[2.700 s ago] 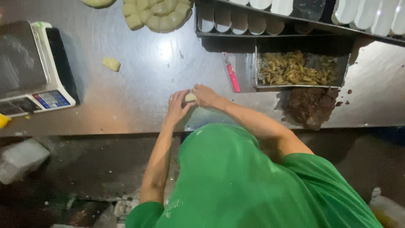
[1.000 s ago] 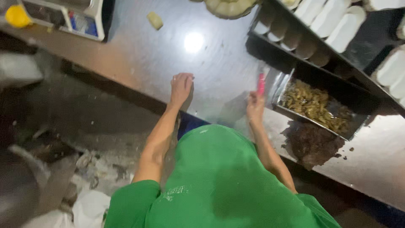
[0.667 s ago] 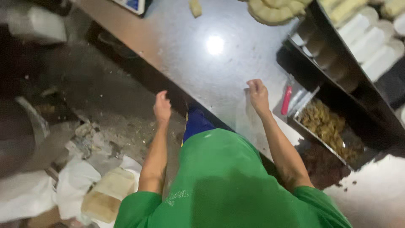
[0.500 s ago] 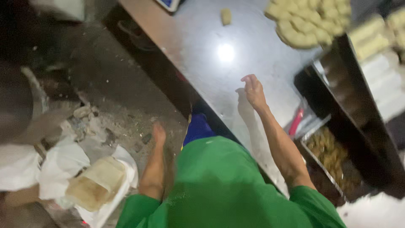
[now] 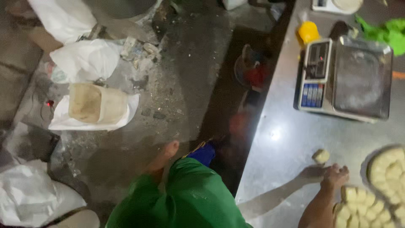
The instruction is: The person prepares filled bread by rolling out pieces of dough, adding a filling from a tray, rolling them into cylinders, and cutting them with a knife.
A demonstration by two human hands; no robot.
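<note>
A small dough ball (image 5: 321,156) sits on the steel counter (image 5: 287,139), just beside the right hand (image 5: 335,177), whose fingers are curled loosely, holding nothing. Left hand (image 5: 168,150) hangs open over the floor. Cut dough pieces (image 5: 358,202) and a scale (image 5: 344,78) are nearby.

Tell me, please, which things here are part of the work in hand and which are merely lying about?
In use: right hand, small dough piece, cut dough pieces, steel table.
Lying about: weighing scale, yellow cup, white bags, open sack on the floor.
</note>
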